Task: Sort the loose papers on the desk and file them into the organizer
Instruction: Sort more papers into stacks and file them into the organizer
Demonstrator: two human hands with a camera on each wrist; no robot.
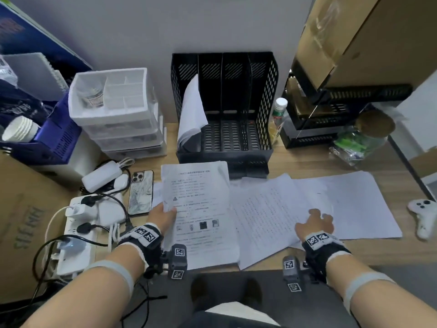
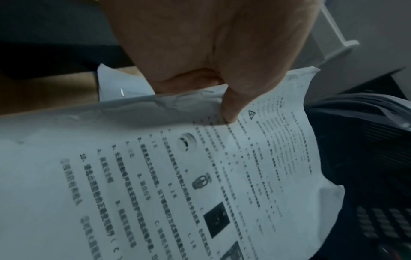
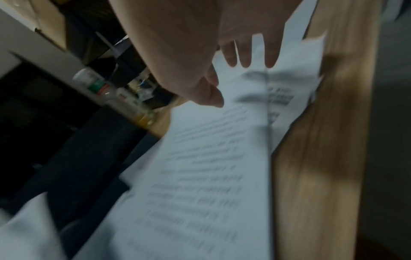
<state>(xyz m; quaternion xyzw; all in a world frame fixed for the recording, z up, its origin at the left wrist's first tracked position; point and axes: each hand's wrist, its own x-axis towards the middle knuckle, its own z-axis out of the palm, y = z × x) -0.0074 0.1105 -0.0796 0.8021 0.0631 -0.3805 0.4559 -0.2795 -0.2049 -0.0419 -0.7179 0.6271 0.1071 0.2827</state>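
My left hand (image 1: pixel 163 215) pinches a thin stack of printed sheets (image 1: pixel 201 209) by its left edge, thumb on top (image 2: pixel 229 112), and the printed sheets (image 2: pixel 200 176) are lifted off the desk in front of the organizer. The black mesh organizer (image 1: pixel 264 102) stands at the back of the desk, with white papers (image 1: pixel 191 114) leaning in its leftmost slot. My right hand (image 1: pixel 315 224) hovers over loose printed pages (image 1: pixel 272 209) spread on the desk, with its straight fingers (image 3: pixel 246 58) spread just above the loose pages (image 3: pixel 200 176).
A phone (image 1: pixel 141 191), chargers and a power strip (image 1: pixel 78 233) lie left of the papers. White drawer boxes (image 1: pixel 118 119) stand at back left. A bottle (image 1: pixel 279 117), black trays (image 1: pixel 343 119) and a jar (image 1: pixel 369 133) stand at right; a white controller (image 1: pixel 423 216) lies at far right.
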